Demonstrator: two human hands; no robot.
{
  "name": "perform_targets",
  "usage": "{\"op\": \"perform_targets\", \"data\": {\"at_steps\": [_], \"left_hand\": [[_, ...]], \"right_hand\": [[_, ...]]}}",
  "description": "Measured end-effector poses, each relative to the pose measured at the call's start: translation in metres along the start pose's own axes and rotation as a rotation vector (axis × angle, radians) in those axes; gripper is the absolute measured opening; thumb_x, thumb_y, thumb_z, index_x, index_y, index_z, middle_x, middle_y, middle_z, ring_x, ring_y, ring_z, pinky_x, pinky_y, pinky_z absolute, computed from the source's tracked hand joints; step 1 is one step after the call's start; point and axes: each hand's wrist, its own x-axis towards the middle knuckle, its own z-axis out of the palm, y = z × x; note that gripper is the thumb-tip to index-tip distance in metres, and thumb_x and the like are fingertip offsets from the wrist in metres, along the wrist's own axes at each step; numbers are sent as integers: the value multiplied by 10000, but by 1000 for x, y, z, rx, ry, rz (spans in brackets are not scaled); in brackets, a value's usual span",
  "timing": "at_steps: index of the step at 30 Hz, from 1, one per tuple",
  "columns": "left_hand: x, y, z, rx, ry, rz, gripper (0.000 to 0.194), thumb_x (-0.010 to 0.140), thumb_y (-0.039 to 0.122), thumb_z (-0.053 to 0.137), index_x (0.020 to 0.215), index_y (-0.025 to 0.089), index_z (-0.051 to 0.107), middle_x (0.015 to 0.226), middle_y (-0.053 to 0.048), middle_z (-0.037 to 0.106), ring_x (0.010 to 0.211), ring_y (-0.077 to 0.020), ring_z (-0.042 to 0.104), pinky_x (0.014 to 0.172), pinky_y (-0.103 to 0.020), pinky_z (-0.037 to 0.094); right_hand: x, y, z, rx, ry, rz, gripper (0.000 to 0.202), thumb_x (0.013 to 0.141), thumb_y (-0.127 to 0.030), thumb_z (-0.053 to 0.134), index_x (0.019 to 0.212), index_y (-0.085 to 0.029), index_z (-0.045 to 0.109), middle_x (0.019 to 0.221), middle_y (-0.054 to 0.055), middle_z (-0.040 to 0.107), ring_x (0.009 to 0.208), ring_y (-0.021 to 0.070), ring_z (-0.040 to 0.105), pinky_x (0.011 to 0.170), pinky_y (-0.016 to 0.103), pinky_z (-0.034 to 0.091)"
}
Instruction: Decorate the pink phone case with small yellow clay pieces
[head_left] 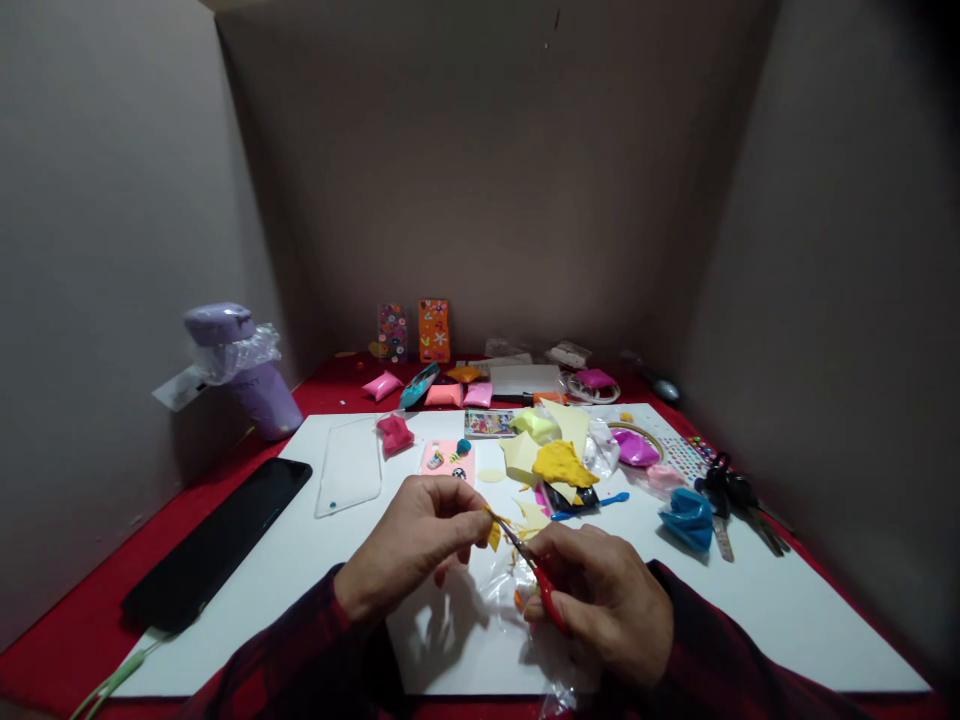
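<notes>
While pinching a small yellow piece (493, 536) between the thumb and fingers of the left hand (416, 535), holding it raised above the white board (780, 630), perhaps to give the blades free room around it. With the right hand (626, 600), gripping the red-handled scissors (550, 592), blades pointed away and to the left, apparently to reach the yellow piece close to the left fingertips. Not possible to tell how far open, because of the small size in view. Below the blades, clear plastic wrap (506, 590) and thin yellow scraps (512, 560). Beyond the hands, a larger yellow lump (564, 463), beside pale yellow paper (521, 455) and partly over a black packet (570, 498), probably so placed for easy reach. Near these, a blue tool (615, 499). More to the left, a pink card (469, 472) with small ornaments, and a clear phone cover (349, 470), both lying flat, maybe for steadiness. Across the left edge of the board, a black phone (225, 540); behind it, a purple bottle (262, 400). Far to the right, a blue packet (686, 520) next to dark-handled scissors (740, 492). At the back, an orange cover (434, 330), upright, perhaps for showing its decorated face.
</notes>
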Motion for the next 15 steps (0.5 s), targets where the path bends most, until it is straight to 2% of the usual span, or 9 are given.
{"op": "perform_targets", "data": {"at_steps": [8,15], "left_hand": [[-1,0,-1,-52,22,12,99,700,220,610,692,121,606,547,21,530,436,-56,419,344,-142,312],[-1,1,0,-68,25,-6,116,695,236,619,673,124,598,529,21,532,431,-62,426,341,-150,306]], "right_hand": [[-1,0,-2,40,1,-41,127,695,-327,586,749,-217,622,623,0,588,595,155,520,553,241,400],[-1,3,0,38,7,-9,119,651,-309,616,729,-219,616,567,-14,564,571,152,503,528,235,386]]}}
